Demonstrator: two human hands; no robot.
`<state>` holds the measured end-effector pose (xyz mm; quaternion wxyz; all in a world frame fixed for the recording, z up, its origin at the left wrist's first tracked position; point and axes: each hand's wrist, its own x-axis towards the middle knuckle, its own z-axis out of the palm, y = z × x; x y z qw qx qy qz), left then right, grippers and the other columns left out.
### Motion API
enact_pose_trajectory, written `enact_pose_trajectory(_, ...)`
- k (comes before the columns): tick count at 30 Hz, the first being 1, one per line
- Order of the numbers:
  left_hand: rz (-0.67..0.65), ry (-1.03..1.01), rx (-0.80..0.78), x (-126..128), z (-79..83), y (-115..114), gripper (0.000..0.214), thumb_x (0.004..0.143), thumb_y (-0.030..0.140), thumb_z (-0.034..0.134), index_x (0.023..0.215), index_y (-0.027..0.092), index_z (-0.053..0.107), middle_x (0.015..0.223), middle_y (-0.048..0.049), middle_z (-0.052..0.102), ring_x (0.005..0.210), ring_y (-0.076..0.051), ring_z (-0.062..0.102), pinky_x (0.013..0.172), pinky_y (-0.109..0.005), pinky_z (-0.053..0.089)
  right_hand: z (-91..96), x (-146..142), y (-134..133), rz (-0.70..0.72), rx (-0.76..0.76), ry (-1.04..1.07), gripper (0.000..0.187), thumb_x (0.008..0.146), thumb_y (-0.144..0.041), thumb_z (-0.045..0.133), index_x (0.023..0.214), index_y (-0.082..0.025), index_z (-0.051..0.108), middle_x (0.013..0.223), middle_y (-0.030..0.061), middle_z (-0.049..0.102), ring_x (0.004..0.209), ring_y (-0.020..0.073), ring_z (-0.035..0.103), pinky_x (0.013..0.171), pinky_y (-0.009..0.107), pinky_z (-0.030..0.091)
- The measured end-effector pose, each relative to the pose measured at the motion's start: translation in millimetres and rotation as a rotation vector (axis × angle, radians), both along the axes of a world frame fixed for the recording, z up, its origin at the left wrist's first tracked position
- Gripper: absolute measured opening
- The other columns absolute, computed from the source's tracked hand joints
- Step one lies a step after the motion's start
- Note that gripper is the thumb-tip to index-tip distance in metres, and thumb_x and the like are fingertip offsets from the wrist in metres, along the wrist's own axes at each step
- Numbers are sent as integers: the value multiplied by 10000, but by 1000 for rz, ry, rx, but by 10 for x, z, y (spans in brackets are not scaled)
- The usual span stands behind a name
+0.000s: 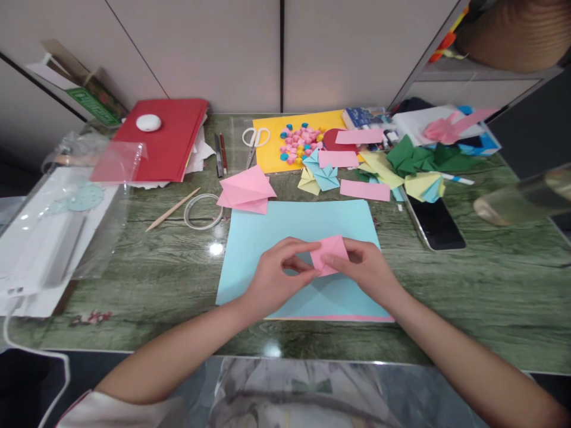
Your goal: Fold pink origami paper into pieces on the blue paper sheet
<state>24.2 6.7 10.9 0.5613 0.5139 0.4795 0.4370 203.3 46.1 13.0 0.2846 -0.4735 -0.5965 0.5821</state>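
Note:
A small folded pink paper square (pixel 332 249) is held between both my hands above a stack of light blue paper (pixel 285 226). My left hand (pixel 285 267) pinches its left edge, thumb below and index finger on top. My right hand (pixel 363 264) grips the right side, with the thumb lying across the front of the fold. Other fingers of the right hand are hidden behind the paper. At the stack's upper left corner lie loose pink sheets (pixel 247 190). Pink paper strips (pixel 364 190) rest beyond its upper right corner.
Around the stack lie a roll of tape (pixel 204 212), a pointed wooden stick (pixel 173 210), scissors (pixel 255 142), small coloured balls (pixel 301 142) on yellow paper, folded green paper (pixel 410 157) and a phone (pixel 435 220). A red folder (pixel 156 142) and plastic sleeve (pixel 102 220) are left; a bottle (pixel 521 193) stands right.

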Motion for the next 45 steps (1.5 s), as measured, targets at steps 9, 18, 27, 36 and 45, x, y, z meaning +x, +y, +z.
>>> enact_pose_trajectory(9, -32, 6, 4, -12, -12, -4, 411, 716, 109, 667, 1095, 264, 624, 999, 1, 516, 691, -77, 654, 673, -207, 541, -19, -5, 7, -29, -18, -1, 187, 733, -365, 664, 786, -186, 676, 749, 5, 649, 718, 152, 554, 672, 265, 428)
enact_pose_trajectory(18, -38, -9, 17, -2, 10, -3, 431, 713, 99, 676, 1104, 267, 612, 998, 1, 500, 679, -67, 629, 679, -221, 532, -36, 8, 6, -29, 9, -30, 191, 743, -369, 652, 795, -187, 673, 758, 5, 653, 726, 158, 558, 682, 275, 430)
enact_pose_trajectory(27, -18, -16, 57, 11, -37, -9, 436, 723, 90, 675, 1109, 281, 609, 1010, 5, 502, 684, -55, 623, 717, -221, 521, -32, -7, -1, -50, 19, -15, 204, 730, -384, 660, 787, -189, 672, 775, 8, 669, 728, 165, 577, 679, 284, 444)
enact_pose_trajectory(36, -19, -4, 70, 18, -28, -16, 417, 733, 91, 661, 1107, 268, 610, 1013, -5, 516, 682, -57, 614, 724, -230, 523, -24, -10, -8, -46, 11, -27, 248, 730, -417, 648, 807, -183, 674, 790, 28, 670, 744, 185, 581, 696, 315, 461)
enact_pose_trajectory(45, -58, -38, 92, -14, -22, -12, 368, 790, 162, 625, 1144, 253, 585, 1023, -32, 503, 742, -86, 598, 752, -258, 508, -33, -10, -7, -53, 33, -45, 226, 738, -397, 642, 785, -177, 658, 758, 23, 642, 719, 172, 553, 674, 297, 444)
